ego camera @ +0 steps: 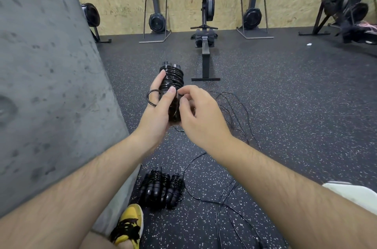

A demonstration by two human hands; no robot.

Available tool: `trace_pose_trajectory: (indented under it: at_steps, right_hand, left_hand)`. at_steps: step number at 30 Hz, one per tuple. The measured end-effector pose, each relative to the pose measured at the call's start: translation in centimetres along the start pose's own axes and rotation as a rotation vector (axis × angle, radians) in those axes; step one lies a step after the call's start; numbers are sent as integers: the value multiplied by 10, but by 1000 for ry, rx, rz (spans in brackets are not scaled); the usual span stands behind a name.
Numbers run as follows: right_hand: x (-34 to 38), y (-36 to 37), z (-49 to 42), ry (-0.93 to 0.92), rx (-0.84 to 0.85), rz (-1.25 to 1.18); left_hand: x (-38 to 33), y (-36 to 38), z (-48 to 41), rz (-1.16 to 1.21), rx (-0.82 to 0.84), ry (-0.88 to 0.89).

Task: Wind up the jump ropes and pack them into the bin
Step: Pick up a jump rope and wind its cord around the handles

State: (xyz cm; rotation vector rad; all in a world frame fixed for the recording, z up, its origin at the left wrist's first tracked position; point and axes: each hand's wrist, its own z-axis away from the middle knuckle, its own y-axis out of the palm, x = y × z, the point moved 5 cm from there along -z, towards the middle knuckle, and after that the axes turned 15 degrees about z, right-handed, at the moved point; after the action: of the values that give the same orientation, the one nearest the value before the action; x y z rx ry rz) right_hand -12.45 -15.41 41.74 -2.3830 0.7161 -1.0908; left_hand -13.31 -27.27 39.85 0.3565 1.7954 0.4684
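My left hand (158, 105) grips a black jump rope bundle (172, 79), its cord wound tightly round the two handles, held upright in front of me. A small loop of cord sticks out to the left of my fingers. My right hand (196, 112) pinches the thin cord at the lower part of the bundle. Two wound black jump rope bundles (161, 189) lie side by side on the floor near my foot. Loose black cords (230, 191) trail over the floor to the right and below. No bin is in view.
A grey concrete wall (47, 77) fills the left. A rowing machine (205, 44) stands straight ahead on the speckled rubber floor, with ski machines (156, 18) against the chipboard wall. My yellow shoe (128, 226) is at the bottom. A white object (355, 195) sits at the right edge.
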Motion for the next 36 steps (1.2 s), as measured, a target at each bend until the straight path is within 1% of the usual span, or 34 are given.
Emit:
trace_pose_trajectory:
  at_steps: [2,4,7,12,15,17,20,24,26,28,31,36]
  right_hand:
    - [0,13,-1,31,61,-19]
    - [-1,28,-1,85,130,-102]
    - [-2,48,1,176,232,-239]
    - [-8,68,0,287,355,-301]
    - [-16,84,-1,327,380,-304]
    - [-24,95,-3,351,383,-294]
    - [-34,112,-5,380,404,-331]
    - [-41,136,-2,495,401,-387]
    - [-47,154,-2,579,445,-415]
    - [-60,173,-1,673,468,-406]
    - [-88,198,11,757,469,-346]
    - [-151,247,76,914,596,-279]
  left_hand:
    - [0,-10,-2,-113,18,7]
    - [1,-18,-2,-232,25,-9]
    - [3,-37,-7,-412,-9,-39]
    - [6,-64,-16,-486,-1,-60]
    - [7,-79,-17,-580,-9,-38]
    - [8,-93,-19,-579,-40,3]
    - [11,-111,-18,-648,-98,49]
    - [22,-134,-29,-715,-183,25]
    - [33,-144,-40,-734,-232,-21]
    - [49,-154,-47,-705,-287,-71]
    - [86,-170,-46,-696,-302,-129]
    - [177,-219,-18,-684,-303,-369]
